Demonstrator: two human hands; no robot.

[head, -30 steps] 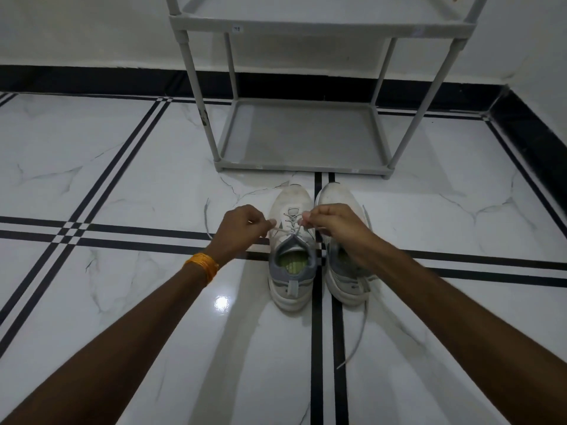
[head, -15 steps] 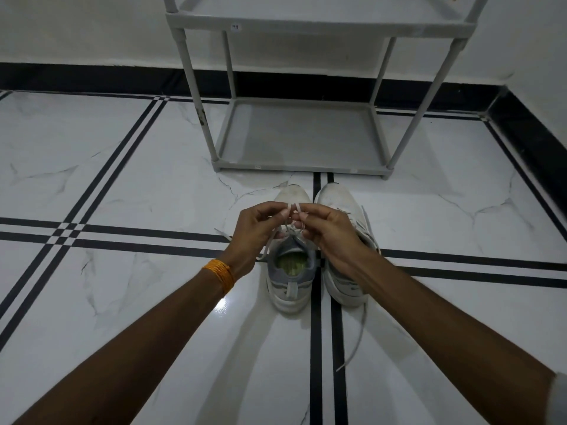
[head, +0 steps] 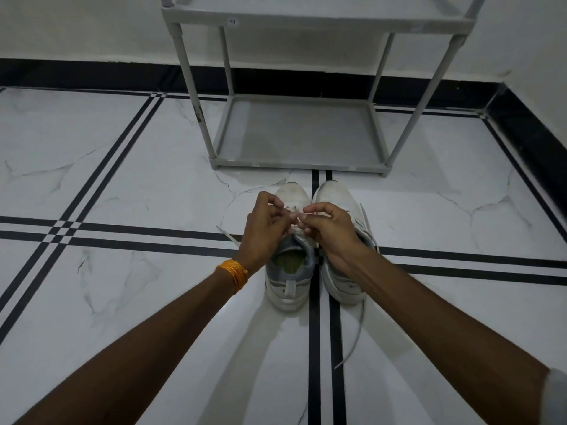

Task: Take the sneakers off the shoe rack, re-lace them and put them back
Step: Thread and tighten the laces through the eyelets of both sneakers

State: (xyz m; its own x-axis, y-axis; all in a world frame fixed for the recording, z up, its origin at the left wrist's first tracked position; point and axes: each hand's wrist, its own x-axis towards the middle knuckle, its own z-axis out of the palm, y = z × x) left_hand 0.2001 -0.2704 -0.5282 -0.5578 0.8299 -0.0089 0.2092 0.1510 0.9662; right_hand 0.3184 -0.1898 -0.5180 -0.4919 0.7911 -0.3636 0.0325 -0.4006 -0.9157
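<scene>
Two white sneakers stand side by side on the floor, toes toward the rack. The left sneaker (head: 290,280) has a grey collar and green insole. The right sneaker (head: 336,197) is partly under my right forearm, and its loose lace (head: 357,329) trails toward me. My left hand (head: 267,231) and my right hand (head: 329,230) meet over the left sneaker's tongue, each pinching its white lace (head: 296,214). The fingers hide how the lace runs between them. A lace end (head: 227,236) pokes out left of my left hand.
The grey shoe rack (head: 294,164) stands just beyond the sneakers; its bottom shelf holds nothing. A white wall with a black skirting runs behind it and along the right. The floor is white marble tile with black stripes. An orange thread band circles my left wrist (head: 234,273).
My hands were apart with the lace stretched between them. They have come together over the left sneaker's tongue, fingertips almost touching.
</scene>
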